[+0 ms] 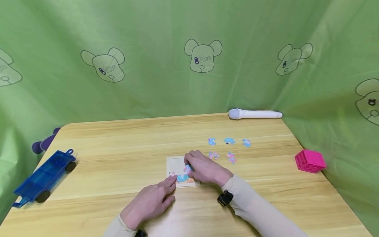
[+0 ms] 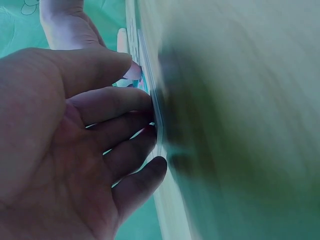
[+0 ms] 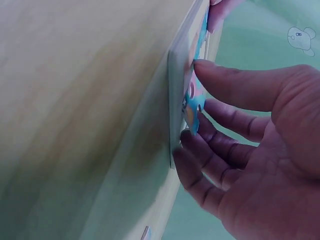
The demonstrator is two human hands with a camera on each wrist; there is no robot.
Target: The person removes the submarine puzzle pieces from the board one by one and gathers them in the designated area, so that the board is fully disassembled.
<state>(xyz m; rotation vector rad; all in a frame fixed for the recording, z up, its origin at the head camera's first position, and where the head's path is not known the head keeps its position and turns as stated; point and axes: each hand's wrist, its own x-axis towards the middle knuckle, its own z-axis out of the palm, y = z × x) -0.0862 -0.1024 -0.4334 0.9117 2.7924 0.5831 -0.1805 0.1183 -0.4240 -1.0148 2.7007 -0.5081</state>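
Note:
A small pale puzzle board [image 1: 174, 162] lies on the table, with some picture pieces [image 1: 182, 178] fitted along its near side. My right hand [image 1: 207, 168] is over the board's right part and pinches a blue-and-pink puzzle piece [image 1: 188, 169]. In the right wrist view this puzzle piece [image 3: 194, 95] stands tilted between thumb and fingers, against the board. My left hand [image 1: 151, 200] rests at the board's near left corner. Its fingers [image 2: 117, 107], only slightly bent, touch the board's edge in the left wrist view.
Several loose puzzle pieces [image 1: 229, 141] lie in two rows right of the board. A white microphone [image 1: 256, 114] lies at the back edge. On the right sits a pink block [image 1: 310, 161]; on the left, a blue toy trailer [image 1: 45, 177] and a purple object [image 1: 45, 141] at the edge.

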